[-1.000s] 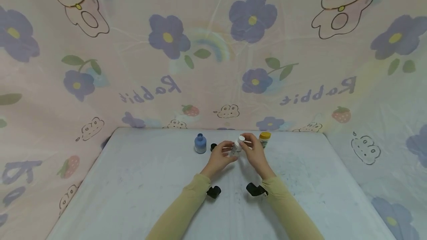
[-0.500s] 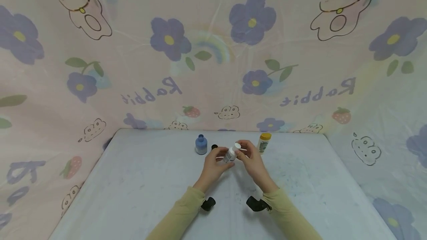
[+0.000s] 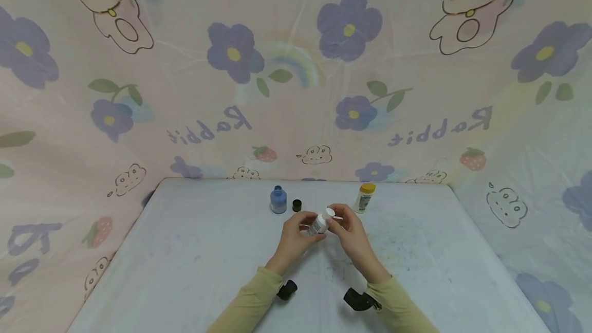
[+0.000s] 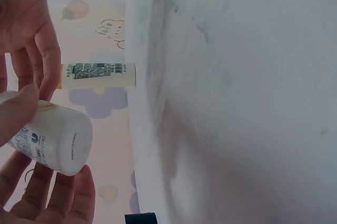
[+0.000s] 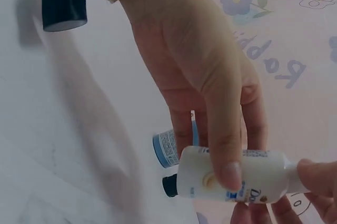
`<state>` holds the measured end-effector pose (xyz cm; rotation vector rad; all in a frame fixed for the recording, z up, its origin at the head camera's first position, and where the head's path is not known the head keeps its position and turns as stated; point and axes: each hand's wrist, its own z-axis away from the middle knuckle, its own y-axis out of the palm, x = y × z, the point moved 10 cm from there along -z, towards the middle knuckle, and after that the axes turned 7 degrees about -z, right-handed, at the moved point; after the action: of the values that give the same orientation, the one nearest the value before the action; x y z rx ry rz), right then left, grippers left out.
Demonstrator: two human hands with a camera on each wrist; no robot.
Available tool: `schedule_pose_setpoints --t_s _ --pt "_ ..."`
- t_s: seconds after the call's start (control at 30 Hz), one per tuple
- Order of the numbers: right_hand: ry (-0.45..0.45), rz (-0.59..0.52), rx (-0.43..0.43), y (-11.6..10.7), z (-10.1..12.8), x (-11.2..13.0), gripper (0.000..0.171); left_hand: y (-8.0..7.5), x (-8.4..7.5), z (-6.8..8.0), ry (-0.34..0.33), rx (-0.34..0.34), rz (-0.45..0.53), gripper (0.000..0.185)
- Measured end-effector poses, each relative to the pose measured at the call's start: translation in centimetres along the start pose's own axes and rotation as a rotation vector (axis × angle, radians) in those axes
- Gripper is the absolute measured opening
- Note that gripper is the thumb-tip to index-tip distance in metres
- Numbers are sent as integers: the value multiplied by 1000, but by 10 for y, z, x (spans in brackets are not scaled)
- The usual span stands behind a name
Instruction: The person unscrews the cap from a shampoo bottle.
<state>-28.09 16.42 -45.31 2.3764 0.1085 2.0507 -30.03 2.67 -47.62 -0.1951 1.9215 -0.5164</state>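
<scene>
The left hand holds the little white bottle with curled fingers, above the table. At its 3 o'clock, the right hand pinches the cap end. A loose hold might drop the tilted bottle.

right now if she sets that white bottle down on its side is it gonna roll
Probably. The white bottle looks round and smooth, so on its side it would likely roll across the flat table. It seems light: both hands hold it tilted with fingertips alone. Its glossy plastic may be a bit slippery.
</scene>
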Motion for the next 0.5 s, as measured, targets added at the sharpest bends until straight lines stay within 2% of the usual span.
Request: schedule_pose_setpoints --t_s 0.23,0.5 --pt "5 28 -28 -4 8 -3 37 -5 -3 3 20 24 23 46" --pt "24 -25 -60 -7 13 -7 44 -7 0 8 12 52 24 45"
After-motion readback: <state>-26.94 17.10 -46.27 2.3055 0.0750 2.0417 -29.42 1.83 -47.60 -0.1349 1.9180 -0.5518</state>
